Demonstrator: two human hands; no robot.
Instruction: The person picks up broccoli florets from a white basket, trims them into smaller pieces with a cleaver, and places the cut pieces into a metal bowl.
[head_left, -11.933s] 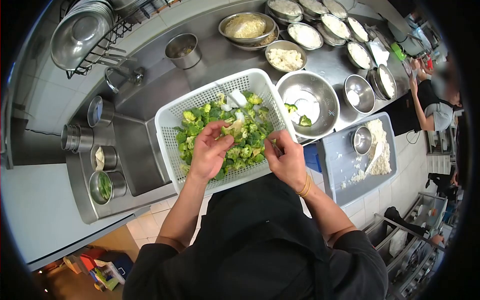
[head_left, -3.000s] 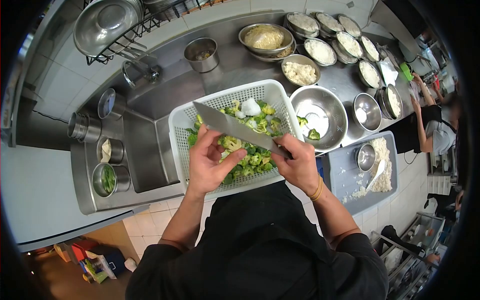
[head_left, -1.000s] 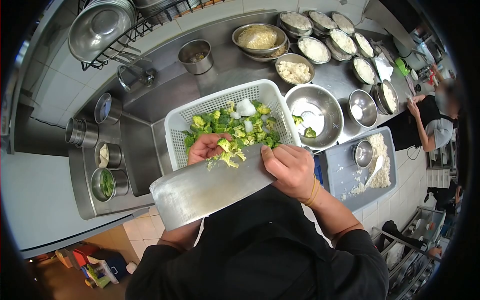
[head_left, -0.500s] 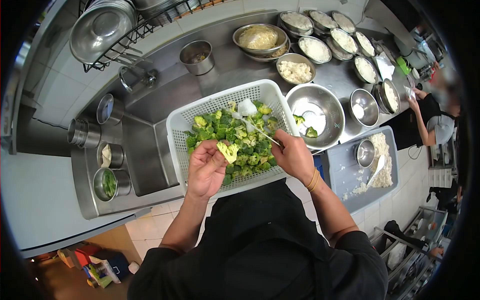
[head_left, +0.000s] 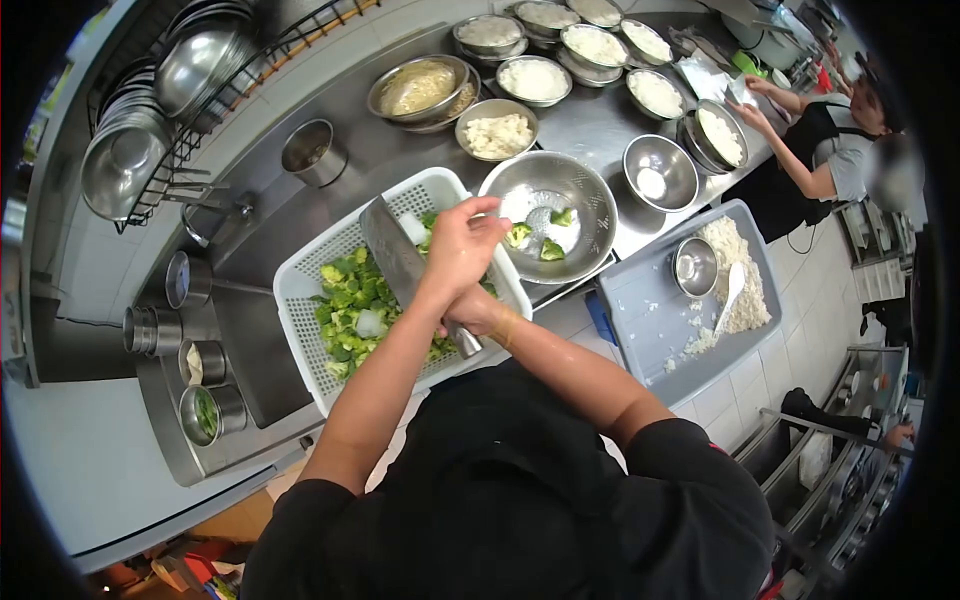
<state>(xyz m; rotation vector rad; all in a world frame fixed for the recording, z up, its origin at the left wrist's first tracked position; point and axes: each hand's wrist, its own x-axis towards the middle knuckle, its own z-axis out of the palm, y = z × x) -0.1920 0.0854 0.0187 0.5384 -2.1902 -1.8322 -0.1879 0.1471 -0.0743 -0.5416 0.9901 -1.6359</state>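
Note:
My left hand [head_left: 462,245] reaches across above my right wrist, fingers stretched toward the steel bowl [head_left: 597,200], holding nothing. Several broccoli pieces [head_left: 551,250] lie in that bowl. Below the left hand, my right hand [head_left: 478,312], partly hidden, is closed around a cleaver, whose broad blade [head_left: 392,245] tilts over the basket. The white perforated basket [head_left: 292,285] contains cut broccoli [head_left: 350,300] and lumps of ice [head_left: 371,323].
Bowls of white rice [head_left: 535,80] crowd the counter's back. To the right are an empty steel bowl [head_left: 660,170] and a grey tub [head_left: 640,300] with rice and a spoon. A sink [head_left: 262,340] lies left. A co-worker [head_left: 815,150] stands far right.
My left hand has moved right to the bowl and let go of its broccoli piece; another piece now lies there. The cleaver has turned, showing its broad side. The view has shifted right.

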